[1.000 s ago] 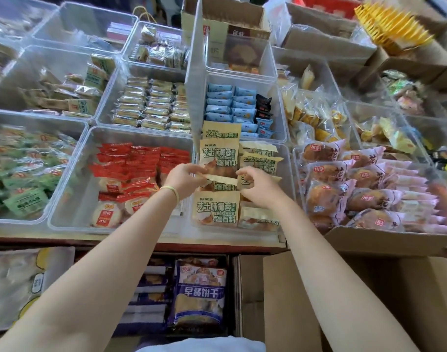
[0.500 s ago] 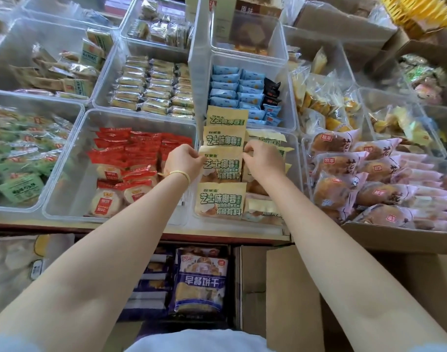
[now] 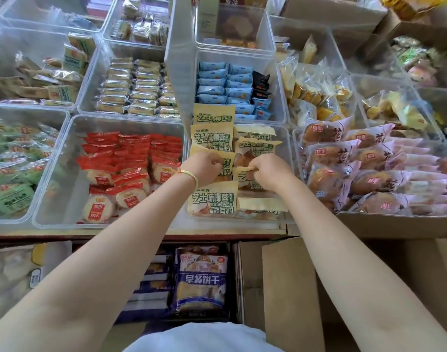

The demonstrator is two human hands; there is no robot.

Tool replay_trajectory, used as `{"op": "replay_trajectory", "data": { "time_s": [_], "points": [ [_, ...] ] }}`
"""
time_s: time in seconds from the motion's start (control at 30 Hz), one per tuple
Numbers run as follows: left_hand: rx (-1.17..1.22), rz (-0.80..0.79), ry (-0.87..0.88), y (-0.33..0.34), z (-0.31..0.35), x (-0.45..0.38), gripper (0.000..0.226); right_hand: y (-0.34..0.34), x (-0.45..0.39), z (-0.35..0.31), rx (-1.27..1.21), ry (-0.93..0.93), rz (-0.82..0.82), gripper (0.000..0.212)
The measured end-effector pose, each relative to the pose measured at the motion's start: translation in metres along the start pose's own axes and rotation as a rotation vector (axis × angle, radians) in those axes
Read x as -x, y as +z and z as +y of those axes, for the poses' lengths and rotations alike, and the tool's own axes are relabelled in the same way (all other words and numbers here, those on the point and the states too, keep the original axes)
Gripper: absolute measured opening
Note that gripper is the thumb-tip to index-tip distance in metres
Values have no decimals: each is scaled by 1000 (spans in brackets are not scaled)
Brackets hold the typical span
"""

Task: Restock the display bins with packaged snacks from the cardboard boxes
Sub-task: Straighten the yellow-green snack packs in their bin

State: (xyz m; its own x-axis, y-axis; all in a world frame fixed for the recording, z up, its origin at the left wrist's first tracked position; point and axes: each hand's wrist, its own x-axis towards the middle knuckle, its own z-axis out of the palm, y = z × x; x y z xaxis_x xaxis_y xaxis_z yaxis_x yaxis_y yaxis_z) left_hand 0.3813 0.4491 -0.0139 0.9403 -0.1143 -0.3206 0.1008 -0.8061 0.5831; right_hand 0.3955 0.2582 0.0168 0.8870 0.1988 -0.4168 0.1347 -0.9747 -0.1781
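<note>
1. Snack packets [image 3: 212, 200], yellow-green film pouches, lie in two rows in the clear display bin [image 3: 289, 158] at the near centre of the head view.
2. Left hand [image 3: 202, 167]: fingers curled, pinching a packet in the left row.
3. Right hand [image 3: 269, 171]: fingers curled, pinching the top edge of a packet [image 3: 242, 175] in the right row.
4. Handling, judged: light, soft, crinkly and somewhat slippery; contents probably crushable. Grip the flat sealed edge, not the middle.
5. Cardboard box [image 3: 291, 288] stands near, below the shelf.
</note>
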Motion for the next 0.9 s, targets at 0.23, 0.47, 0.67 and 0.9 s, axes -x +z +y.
{"op": "replay_trajectory", "data": {
  "time_s": [0.23,0.47,0.67,0.9],
  "points": [
    [-17,-47,-3,4,0,1,42,13,-3,2,-5,-16,113,36],
    [96,-38,-12,7,-6,10,40,16,-12,-6,-6,4,218,44],
    [207,-34,-14,4,-8,15,39,5,-7,-5,-31,-25,120,31],
    [202,-70,-7,2,-2,15,48,-4,-2,-9,-15,-12,59,23]
  ]
}}
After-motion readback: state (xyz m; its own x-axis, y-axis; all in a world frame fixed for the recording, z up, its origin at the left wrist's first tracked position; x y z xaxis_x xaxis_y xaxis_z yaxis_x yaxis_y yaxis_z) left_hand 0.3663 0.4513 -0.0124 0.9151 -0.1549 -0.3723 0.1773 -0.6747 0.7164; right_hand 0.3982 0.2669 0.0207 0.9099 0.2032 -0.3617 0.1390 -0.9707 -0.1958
